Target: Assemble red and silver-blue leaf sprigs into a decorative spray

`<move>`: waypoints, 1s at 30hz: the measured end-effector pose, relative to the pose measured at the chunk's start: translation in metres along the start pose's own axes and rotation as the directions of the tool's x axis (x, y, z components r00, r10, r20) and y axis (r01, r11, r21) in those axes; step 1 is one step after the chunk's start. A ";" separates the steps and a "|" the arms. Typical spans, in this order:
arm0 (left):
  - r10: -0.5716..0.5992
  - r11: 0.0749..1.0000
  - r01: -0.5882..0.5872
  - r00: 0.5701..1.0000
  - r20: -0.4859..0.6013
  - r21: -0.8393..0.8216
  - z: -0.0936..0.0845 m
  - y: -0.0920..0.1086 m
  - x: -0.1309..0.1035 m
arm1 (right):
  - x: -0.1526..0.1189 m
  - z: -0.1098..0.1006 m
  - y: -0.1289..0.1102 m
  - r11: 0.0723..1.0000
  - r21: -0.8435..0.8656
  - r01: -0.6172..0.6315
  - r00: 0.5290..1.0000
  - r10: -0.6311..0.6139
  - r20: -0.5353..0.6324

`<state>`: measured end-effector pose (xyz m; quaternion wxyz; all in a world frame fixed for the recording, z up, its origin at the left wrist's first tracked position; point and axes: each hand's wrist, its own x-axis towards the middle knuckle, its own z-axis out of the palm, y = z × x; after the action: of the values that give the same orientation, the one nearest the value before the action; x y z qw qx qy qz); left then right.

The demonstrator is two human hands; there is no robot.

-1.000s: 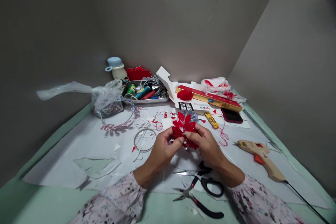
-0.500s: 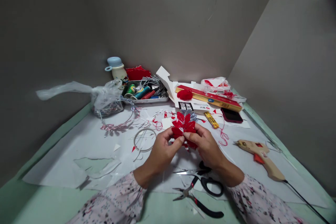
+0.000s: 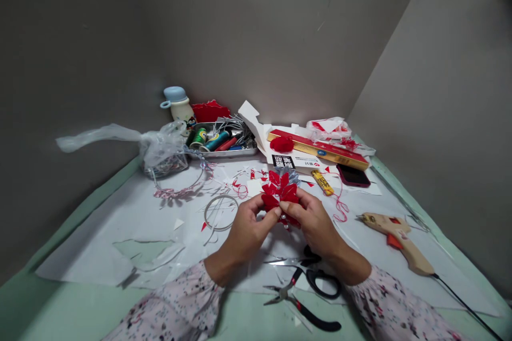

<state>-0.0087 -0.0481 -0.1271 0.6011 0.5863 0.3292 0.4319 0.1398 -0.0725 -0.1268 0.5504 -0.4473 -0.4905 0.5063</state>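
A red fabric flower [image 3: 280,186] with pointed petals and small white beads at its lower edge is held up over the middle of the paper. My left hand [image 3: 250,226] pinches its left side between thumb and fingers. On its right side my right hand [image 3: 318,222] grips it, the thumb pressed on the front near the centre. Both thumb tips nearly meet below the petals. Fingertips behind the flower are hidden. Below my hands lie black-handled scissors [image 3: 324,283], partly hidden by my right hand, and pliers [image 3: 285,293] with open jaws.
A glue gun [image 3: 400,237] lies at right, near a phone [image 3: 353,176]. Behind stand a tray [image 3: 228,153] of thread spools, a long red box [image 3: 320,149] and a bottle [image 3: 182,109]. At left are a plastic bag [image 3: 160,146], a wire hoop [image 3: 180,192] and a ring [image 3: 221,213].
Both hands keep their grip on the flower. The beads at its lower edge have shifted very slightly.
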 end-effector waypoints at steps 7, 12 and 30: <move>-0.006 1.000 0.006 1.000 -0.003 -0.010 0.000 -0.001 0.000 | 0.000 0.001 -0.003 0.999 -0.041 0.002 1.000 -0.002 -0.007; -0.014 0.999 0.015 1.000 0.013 -0.039 0.000 -0.003 0.000 | 0.001 0.001 0.000 1.000 0.017 -0.012 1.000 0.012 0.011; 0.030 0.998 -0.030 0.999 0.017 0.048 -0.002 -0.003 0.000 | 0.000 -0.001 0.001 0.999 -0.021 0.027 0.999 -0.027 -0.023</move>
<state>-0.0102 -0.0467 -0.1299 0.5829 0.6091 0.3258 0.4279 0.1406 -0.0722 -0.1283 0.5580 -0.4522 -0.4955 0.4885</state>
